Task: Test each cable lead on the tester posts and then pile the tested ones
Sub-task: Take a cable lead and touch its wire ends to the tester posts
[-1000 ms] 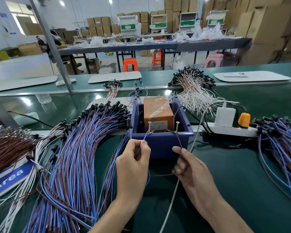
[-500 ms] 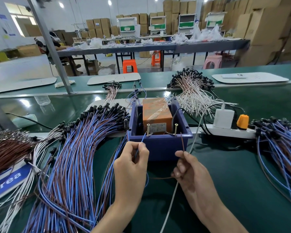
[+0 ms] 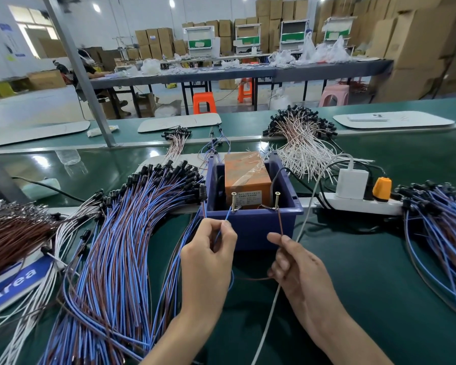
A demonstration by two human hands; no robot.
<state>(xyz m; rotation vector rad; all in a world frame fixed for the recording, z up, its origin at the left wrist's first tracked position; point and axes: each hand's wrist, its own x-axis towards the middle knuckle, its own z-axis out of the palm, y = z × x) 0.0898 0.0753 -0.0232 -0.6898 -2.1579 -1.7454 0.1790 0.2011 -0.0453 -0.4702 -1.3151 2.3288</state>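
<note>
Green matting covers the bench (image 3: 379,272), and a blue plastic bin (image 3: 253,225) stands at its middle, holding an orange tester box (image 3: 246,180). Two upright screw posts stand at the bin's near wall, the left post (image 3: 233,201) and the right post (image 3: 276,200). The left hand (image 3: 208,256) pinches the blue lead (image 3: 225,219) between thumb and forefinger, with the other fingers curled in. The lead's tip meets the foot of the left post. The right hand (image 3: 298,267) pinches the brown lead (image 3: 280,222) between thumb and forefinger, and that lead runs straight up to the foot of the right post. A slack run of brown wire (image 3: 250,279) hangs between the two hands, just in front of the bin. A large fan of blue and brown leads (image 3: 111,246) with black end caps lies left of the bin, running to the near edge. A second heap of the same leads (image 3: 437,227) lies at the right edge. A bundle of brown wire (image 3: 8,233) lies at the left edge above a blue sign (image 3: 13,283). White leads (image 3: 300,143) are heaped behind the bin. A white power strip (image 3: 358,204) right of the bin carries a white charger (image 3: 352,184) and an orange plug (image 3: 382,188). A white cable (image 3: 308,206) trails from the charger to the near edge.
</note>
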